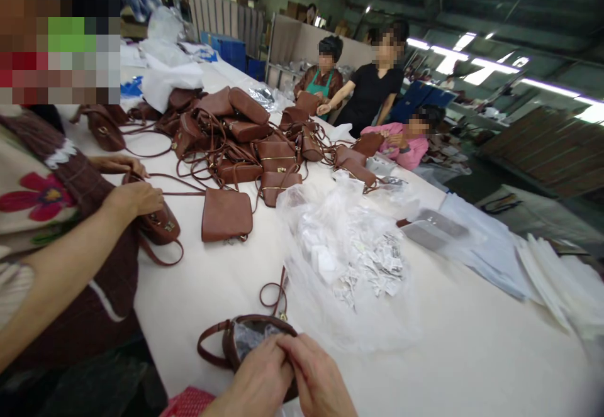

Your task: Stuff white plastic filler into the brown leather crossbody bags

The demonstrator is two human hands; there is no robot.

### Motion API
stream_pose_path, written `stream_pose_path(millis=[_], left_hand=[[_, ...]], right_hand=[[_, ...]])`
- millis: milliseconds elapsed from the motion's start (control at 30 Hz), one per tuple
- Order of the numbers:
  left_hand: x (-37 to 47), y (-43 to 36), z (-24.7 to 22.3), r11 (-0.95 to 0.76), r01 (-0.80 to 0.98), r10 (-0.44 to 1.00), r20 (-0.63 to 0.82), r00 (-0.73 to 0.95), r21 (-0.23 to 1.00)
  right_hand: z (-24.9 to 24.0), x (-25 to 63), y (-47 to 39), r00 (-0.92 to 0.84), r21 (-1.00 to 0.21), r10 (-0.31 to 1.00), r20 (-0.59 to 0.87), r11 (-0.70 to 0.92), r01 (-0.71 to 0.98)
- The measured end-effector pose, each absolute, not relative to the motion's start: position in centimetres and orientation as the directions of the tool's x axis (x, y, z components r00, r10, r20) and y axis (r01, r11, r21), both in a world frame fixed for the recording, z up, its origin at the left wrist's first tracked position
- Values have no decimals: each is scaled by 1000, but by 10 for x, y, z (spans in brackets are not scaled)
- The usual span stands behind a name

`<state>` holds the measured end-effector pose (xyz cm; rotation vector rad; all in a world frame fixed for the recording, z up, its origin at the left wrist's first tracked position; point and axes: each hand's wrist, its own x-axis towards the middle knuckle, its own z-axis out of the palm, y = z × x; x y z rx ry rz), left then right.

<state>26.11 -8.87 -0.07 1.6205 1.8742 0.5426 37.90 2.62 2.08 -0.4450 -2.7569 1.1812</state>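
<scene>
At the near table edge lies a small brown handbag (231, 346) with its top open and clear crinkled plastic (250, 336) inside. My left hand (265, 373) is closed at the bag's near side. Fingertips of my right hand (317, 366) pinch the rim at its right, touching those of my left. Both hands hide much of the bag's body, so anything small between the fingers cannot be seen. A thin strap (272, 294) curls away behind it. Just beyond is a clear plastic bag (302, 266) holding white squares and small printed packets (384, 263).
A pile of brown handbags (245, 131) covers the far table, with one lying flat (227, 214) nearer me. At left, a co-worker's hands (134, 194) handle another bag (160, 222). Other people (377, 83) work across the table. Plastic sheets (481, 241) lie along the right edge.
</scene>
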Motion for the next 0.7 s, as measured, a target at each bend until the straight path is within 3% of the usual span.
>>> stream_pose_path(millis=[133, 233, 333, 433, 500, 567, 700], left_hand=[[233, -109, 20, 304, 857, 941, -273, -202, 416], [216, -116, 29, 333, 876, 891, -419, -173, 348], [206, -120, 28, 257, 870, 907, -417, -67, 421], [187, -125, 25, 217, 765, 967, -240, -84, 607], [169, -132, 21, 279, 660, 957, -146, -250, 698], [155, -138, 14, 361, 587, 913, -147, -381, 725], [156, -141, -5, 401, 570, 915, -290, -280, 717]], right_hand=[[5, 384, 25, -935, -680, 352, -53, 673, 292], [-2, 392, 19, -928, -700, 348, -130, 631, 335], [-2, 389, 6, -913, -523, 317, -257, 749, 408], [0, 381, 0, -880, -272, 368, -302, 851, 449], [2, 380, 3, -877, -257, 373, -305, 854, 452], [4, 384, 10, -880, -304, 355, -316, 841, 448], [7, 391, 22, -882, -365, 321, -346, 820, 441]])
